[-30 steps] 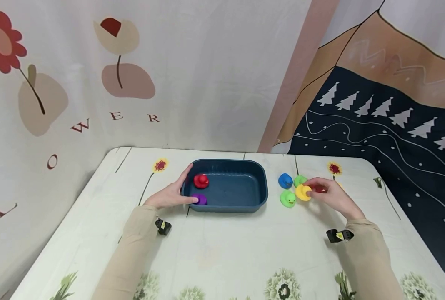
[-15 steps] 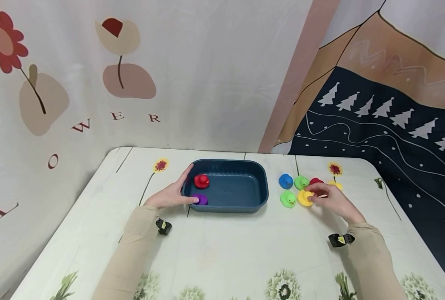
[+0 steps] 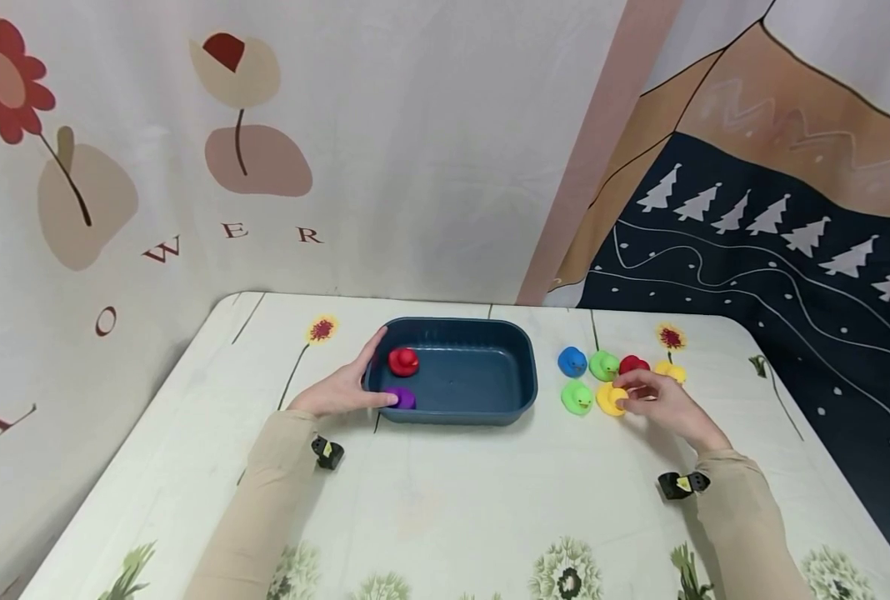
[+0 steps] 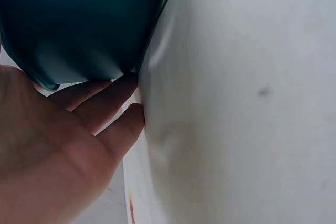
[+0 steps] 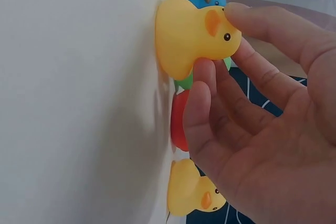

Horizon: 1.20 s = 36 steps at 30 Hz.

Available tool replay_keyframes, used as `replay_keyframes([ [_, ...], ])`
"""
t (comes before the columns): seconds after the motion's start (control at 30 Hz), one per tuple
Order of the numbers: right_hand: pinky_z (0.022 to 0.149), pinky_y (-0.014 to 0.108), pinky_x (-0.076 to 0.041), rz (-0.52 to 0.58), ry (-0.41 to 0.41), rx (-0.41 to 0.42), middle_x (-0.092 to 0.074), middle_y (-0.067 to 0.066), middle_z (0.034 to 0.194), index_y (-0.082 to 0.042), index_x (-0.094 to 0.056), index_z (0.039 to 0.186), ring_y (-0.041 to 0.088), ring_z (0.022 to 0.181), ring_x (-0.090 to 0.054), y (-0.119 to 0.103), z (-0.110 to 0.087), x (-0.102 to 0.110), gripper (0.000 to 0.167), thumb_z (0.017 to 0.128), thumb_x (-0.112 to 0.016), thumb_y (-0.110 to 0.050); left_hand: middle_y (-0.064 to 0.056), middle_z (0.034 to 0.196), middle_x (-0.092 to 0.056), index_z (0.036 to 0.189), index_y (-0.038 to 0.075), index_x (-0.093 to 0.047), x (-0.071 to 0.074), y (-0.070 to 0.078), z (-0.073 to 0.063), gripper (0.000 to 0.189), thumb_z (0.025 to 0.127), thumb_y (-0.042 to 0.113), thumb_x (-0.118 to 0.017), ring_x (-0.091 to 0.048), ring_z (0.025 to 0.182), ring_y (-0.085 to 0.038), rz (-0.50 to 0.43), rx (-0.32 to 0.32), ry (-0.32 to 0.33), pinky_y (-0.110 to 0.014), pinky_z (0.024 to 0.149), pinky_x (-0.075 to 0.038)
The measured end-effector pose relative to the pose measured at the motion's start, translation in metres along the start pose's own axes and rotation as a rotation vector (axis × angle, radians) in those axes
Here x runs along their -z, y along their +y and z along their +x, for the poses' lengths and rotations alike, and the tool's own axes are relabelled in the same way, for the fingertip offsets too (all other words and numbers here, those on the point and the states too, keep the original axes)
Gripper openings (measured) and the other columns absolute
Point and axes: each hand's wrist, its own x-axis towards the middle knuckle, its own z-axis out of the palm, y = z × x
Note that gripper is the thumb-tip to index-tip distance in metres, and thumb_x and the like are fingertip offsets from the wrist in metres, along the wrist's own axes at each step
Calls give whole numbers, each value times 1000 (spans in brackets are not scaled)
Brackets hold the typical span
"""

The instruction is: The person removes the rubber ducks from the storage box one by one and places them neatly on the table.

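In the head view my left hand (image 3: 346, 387) holds the left end of a dark blue plastic tub (image 3: 463, 417). Its thumb lies over the rim near a purple rubber duck (image 3: 402, 397); the fingers rest along the outer wall, as the left wrist view shows. A red rubber duck (image 3: 403, 362) sits inside too. My right hand (image 3: 664, 402) pinches the head of a yellow rubber duck (image 3: 610, 400) on the table, right of the tub. In the right wrist view that yellow duck (image 5: 181, 38) has thumb and fingertips at its head.
Around the held duck stand a blue duck (image 3: 572, 362), two green ducks, one behind (image 3: 604, 365) and one in front (image 3: 577, 397), a second red duck (image 3: 633, 365) and another yellow duck (image 3: 671, 372). A printed fabric wall (image 3: 415, 167) rises behind the table.
My right hand has shifted slightly toward the near side and right with the yellow duck, uncovering the red and second yellow ducks behind. My left hand and the tub stay put.
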Motion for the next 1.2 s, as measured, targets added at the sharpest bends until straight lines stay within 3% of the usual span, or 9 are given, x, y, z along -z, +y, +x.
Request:
replay_keyframes([
  [0.53,78,26,-50,-65,28,48,-61,20,113,4,-60,120,29,95,-55,-24,4,11,31,92,-65,-8,-17,159,-8,155,34,6,0,3,-2,108,84,33,-75,-23,138,-45,-3,-13,-3,-64,104,-26],
  [0.73,83,32,-49,-75,21,43,-61,20,116,3,-59,123,29,97,-55,-35,7,8,34,92,-65,-11,-17,159,-9,154,37,7,1,1,0,109,83,35,-76,-23,138,-45,-10,-23,-6,-64,105,-26],
  [1.0,79,22,-48,-48,14,100,-61,20,115,2,-61,121,29,93,-54,-48,12,2,31,93,-65,-11,-16,160,-7,154,37,7,0,3,-1,109,83,36,-76,-21,139,-44,-19,-20,-10,-64,105,-24],
  [1.2,81,25,-48,-35,-29,148,-63,19,114,3,-61,120,27,96,-55,-58,19,-7,30,93,-64,-10,-16,160,-4,154,37,7,0,3,-1,109,83,37,-76,-20,139,-44,-4,-14,-5,-64,105,-25],
])
